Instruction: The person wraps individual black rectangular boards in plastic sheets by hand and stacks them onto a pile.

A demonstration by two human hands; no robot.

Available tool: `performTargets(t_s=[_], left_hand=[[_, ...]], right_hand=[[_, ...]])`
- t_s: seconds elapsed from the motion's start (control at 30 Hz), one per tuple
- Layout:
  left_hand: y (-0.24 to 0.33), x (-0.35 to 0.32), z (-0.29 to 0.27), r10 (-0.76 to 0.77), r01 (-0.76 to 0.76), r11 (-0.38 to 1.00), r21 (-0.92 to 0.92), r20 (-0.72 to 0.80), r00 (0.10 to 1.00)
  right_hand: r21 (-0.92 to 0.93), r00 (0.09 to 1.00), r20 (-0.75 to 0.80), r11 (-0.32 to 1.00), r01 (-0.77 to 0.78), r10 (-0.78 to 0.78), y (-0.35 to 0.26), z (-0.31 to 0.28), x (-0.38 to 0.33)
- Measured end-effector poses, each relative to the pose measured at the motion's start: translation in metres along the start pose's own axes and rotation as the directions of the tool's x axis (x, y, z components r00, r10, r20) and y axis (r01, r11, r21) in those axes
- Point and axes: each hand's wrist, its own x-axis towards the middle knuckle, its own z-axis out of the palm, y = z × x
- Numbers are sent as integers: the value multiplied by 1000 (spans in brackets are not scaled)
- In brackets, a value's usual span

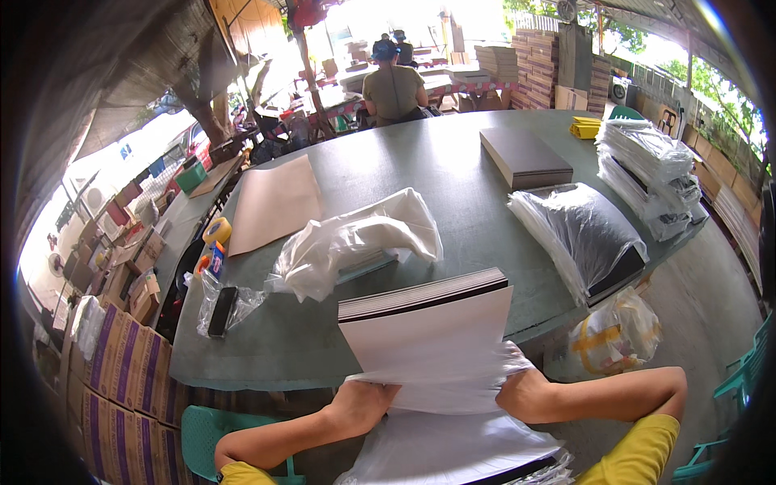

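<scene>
Open-sided workshop with a green surface [267,356]. Left to right: a black block [222,313] against a crumpled clear wrapper [252,299]; a whitish bag [311,263]; the left hand [364,404] pinching a clear sleeve [449,398]; a stack of white boards [428,327], lower end inside the sleeve, upper end bare, at the surface's near edge; the right hand [521,394] pinching the sleeve's opposite side; a clear bag [546,234] containing dark boards [602,230]; piled clear bags [647,166].

Daylight floods in ahead of me, blown white, glaring on my tabletop [473,218]; the fisheye edges curve darkly.
</scene>
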Motion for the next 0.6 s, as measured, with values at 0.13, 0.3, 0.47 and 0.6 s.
performTargets(t_s=[0.13, 0.3, 0.47, 0.6], left_hand=[[15, -5, -17, -30, 51, 993, -102, 197, 980], [32, -3, -52, 64, -34, 979, -203, 143, 988], [9, -9, -20, 47, -82, 994, 77, 378, 925], [10, -15, 7, 43, -79, 995, 60, 455, 889]], right_hand=[[36, 989, 84, 991, -128, 124, 3, 5, 2], [-82, 985, 89, 986, -144, 151, 16, 2, 6], [167, 974, 55, 964, 208, -220, 9, 1, -9], [557, 884, -468, 778, 291, 5, 29, -37, -34]])
